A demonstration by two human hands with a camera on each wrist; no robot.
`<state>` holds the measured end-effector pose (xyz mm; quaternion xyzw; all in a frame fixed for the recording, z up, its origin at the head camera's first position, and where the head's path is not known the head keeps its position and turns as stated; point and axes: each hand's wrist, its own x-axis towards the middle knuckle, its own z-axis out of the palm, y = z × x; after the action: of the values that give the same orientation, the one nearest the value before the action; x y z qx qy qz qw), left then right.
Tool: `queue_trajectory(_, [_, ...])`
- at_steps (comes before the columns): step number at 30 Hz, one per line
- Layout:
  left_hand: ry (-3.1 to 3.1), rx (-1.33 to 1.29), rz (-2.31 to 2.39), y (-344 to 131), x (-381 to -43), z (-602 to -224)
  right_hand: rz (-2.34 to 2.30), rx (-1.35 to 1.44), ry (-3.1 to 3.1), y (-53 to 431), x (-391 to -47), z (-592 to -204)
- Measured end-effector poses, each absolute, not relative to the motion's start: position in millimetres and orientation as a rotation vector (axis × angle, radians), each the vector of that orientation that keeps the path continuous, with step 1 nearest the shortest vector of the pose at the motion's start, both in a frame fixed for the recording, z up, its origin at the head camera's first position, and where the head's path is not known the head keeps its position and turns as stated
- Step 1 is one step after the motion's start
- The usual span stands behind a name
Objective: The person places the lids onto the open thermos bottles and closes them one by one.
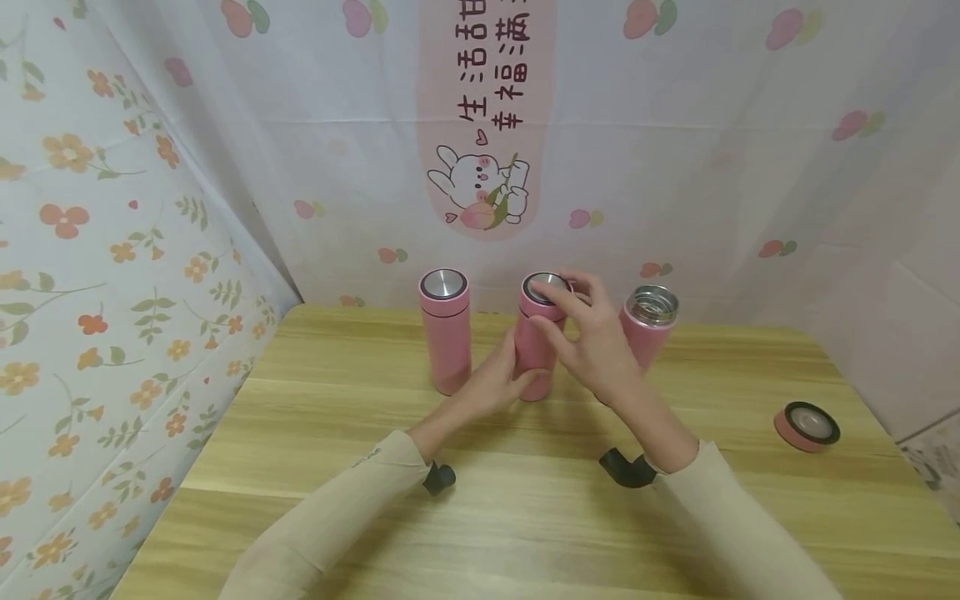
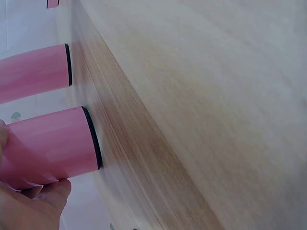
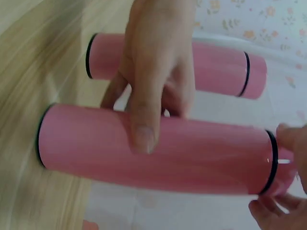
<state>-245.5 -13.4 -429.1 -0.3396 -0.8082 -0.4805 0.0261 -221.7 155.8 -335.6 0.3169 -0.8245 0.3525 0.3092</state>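
Note:
A pink thermos flask (image 1: pixel 531 342) stands upright at the middle of the table's far side, a steel-topped lid on it. My left hand (image 1: pixel 491 379) grips its body from the left, thumb across the front (image 3: pixel 144 136). Around the flask's lid (image 3: pixel 286 167) curl the fingers and thumb of my right hand (image 1: pixel 603 350). To the left stands a second lidded pink flask (image 1: pixel 448 350). Partly behind my right hand is a third flask (image 1: pixel 647 337), lidless, its steel mouth showing. A loose pink lid (image 1: pixel 806 427) with a dark ring lies at the table's right.
The wooden table (image 1: pixel 337 517) ends at a hanging printed cloth (image 1: pixel 337 167) just behind the flasks. A flowered cloth (image 1: pixel 90 292) hangs along the left side. Dark wrist mounts (image 1: pixel 628 468) stick out below both forearms, above the tabletop.

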Motion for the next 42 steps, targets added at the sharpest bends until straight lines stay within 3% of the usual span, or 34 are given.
queue_trajectory(10, [-2.621,-0.925,-1.364,-11.8,-243.2,-428.9,1.090,1.153,-2.280,178.3,-237.1,-326.5])
queue_trajectory(19, [-2.663,-0.877,-1.347,-11.9,-242.6,-427.8,1.059,1.058,-2.185,173.3,-239.3,-332.0])
queue_trajectory(33, [-2.523,-1.044,-1.432,-13.5,-245.5,-429.2,0.949,0.738,-2.152,146.3,-220.1,-337.1])
queue_trajectory(42, [-2.569,-0.990,-1.385,-14.2,-245.5,-429.6,0.977,0.862,-2.251,158.5,-223.4,-333.8])
